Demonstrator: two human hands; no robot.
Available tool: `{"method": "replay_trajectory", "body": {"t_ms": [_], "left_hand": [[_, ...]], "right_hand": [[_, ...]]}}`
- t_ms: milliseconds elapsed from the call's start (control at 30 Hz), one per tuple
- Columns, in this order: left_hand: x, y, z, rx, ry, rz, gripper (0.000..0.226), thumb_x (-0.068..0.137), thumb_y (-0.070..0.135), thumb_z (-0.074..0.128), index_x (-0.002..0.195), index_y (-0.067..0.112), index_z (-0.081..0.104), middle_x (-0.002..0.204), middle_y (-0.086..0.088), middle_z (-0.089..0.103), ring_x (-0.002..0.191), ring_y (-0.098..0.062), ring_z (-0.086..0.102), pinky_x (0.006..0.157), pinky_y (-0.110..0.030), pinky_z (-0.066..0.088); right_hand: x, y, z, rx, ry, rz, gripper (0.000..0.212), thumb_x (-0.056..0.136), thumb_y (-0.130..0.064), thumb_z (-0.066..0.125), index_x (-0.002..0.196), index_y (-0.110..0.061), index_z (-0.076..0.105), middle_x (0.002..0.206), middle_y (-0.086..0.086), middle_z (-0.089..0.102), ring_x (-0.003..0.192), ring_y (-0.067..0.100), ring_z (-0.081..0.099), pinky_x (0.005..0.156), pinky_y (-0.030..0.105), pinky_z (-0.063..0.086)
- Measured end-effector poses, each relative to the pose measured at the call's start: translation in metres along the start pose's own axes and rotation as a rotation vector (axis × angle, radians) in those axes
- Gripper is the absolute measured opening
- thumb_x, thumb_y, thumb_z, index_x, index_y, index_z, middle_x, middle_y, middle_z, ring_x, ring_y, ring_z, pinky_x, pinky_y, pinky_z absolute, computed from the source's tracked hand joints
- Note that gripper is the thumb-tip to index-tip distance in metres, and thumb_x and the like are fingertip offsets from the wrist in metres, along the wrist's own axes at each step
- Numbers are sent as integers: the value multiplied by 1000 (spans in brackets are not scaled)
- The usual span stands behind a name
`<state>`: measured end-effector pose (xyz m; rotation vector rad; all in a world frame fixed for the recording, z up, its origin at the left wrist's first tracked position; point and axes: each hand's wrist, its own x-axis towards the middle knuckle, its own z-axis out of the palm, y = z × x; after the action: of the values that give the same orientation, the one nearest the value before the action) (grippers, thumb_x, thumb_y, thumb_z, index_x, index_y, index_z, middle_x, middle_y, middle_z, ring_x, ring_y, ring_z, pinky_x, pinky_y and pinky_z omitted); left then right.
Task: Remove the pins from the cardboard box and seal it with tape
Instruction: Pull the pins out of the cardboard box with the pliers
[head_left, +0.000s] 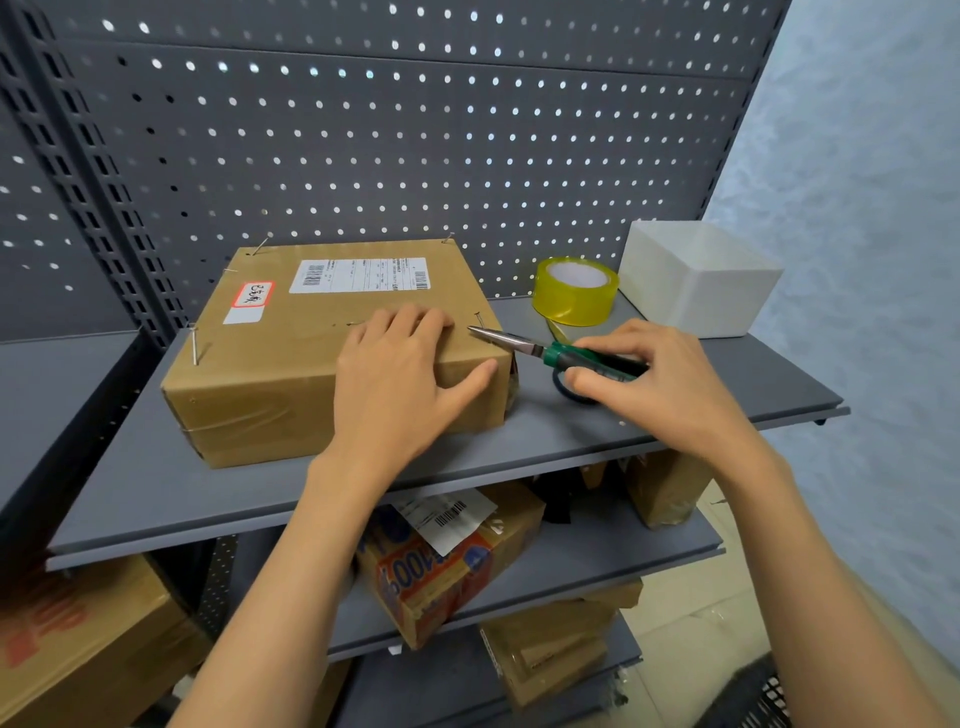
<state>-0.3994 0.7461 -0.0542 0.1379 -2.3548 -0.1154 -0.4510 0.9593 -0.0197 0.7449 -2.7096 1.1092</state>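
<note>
1. One cardboard box (311, 353) lies flat on the grey metal shelf (156, 493), at about 9 o'clock from the centre of the view; it is brown, rectangular and matte, with a white printed label (359, 274) and a small red-edged sticker (251, 296) on top.
2. Several thin metal pins stand out of its top corners: one (195, 344) at the near left corner, one (478, 319) at the right edge.
3. The left hand (400, 374) rests flat on the box's right end, fingers straight, thumb down the front face.
4. The right hand (660, 379) grips green-handled pliers (545, 352); the pointed steel tip lies just beside the right pin.
5. At 1 o'clock from the box sits a glossy yellow tape roll (575, 292), with a white plastic bin (696, 280) at its 3 o'clock.
6. Behind stands a dark perforated panel (395, 145).
</note>
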Motion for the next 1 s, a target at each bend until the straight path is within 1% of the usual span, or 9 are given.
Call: {"method": "replay_trajectory", "body": {"t_ms": [100,267,433,600,700,767,800,933,1000], "left_hand": [[0,0,-1,1,0,5,52,81,64,46,99,18,64,97,0,64,87,-24,56,72,-32,40],[0,0,-1,3,0,11,52,80,64,46,98,18,64,95,0,64,85,-23,56,70,-31,39],[-1,0,-1,6,4,18,51,80,64,47,97,18,64,95,1,64,86,-22,56,70,-31,38],[-1,-1,-2,-2,-4,30,52,81,62,47,99,17,64,96,-1,64,86,-24,57,71,-32,41],[-1,-1,-3,-3,-19,42,52,82,60,48,101,15,65,97,-3,64,86,-25,57,71,-32,41],[0,-1,-5,-22,-37,44,53,82,60,46,102,15,65,98,-3,64,87,-26,56,72,-33,41],[0,-1,-6,-40,-49,43,52,82,59,45,102,15,65,98,-3,63,87,-26,56,73,-33,41],[2,0,-11,-60,-52,58,43,85,52,44,95,16,65,95,-4,62,84,-26,52,71,-32,35],[3,3,-13,-22,-27,70,36,85,47,47,90,15,65,90,-4,63,80,-27,52,69,-32,33]], "right_hand": [[3,-1,2,24,7,-12,24,73,-44,67,96,-42,71,93,-12,63,91,12,57,84,42,48],[14,-19,12,156,138,-33,15,75,-35,69,88,-43,70,96,-3,66,93,15,59,86,40,49],[22,-30,15,136,134,-35,31,73,-40,68,104,-34,71,94,-10,64,94,12,58,87,39,48],[19,-31,17,120,161,-23,33,74,-42,68,104,-31,71,98,-10,65,97,11,58,88,40,48],[14,-32,16,107,188,-11,21,73,-41,68,93,-34,72,85,-23,61,96,12,59,86,41,49],[12,-33,16,89,208,-5,20,74,-39,69,93,-34,71,79,-29,54,94,11,58,85,38,49],[11,-33,17,79,221,1,20,74,-38,69,94,-34,70,79,-28,54,94,11,58,84,37,49],[7,-32,21,56,271,24,22,73,-43,68,95,-38,67,98,-14,61,95,10,58,82,33,47],[5,-30,22,22,295,53,29,72,-48,65,99,-37,67,101,-13,59,92,6,53,78,28,42]]}}
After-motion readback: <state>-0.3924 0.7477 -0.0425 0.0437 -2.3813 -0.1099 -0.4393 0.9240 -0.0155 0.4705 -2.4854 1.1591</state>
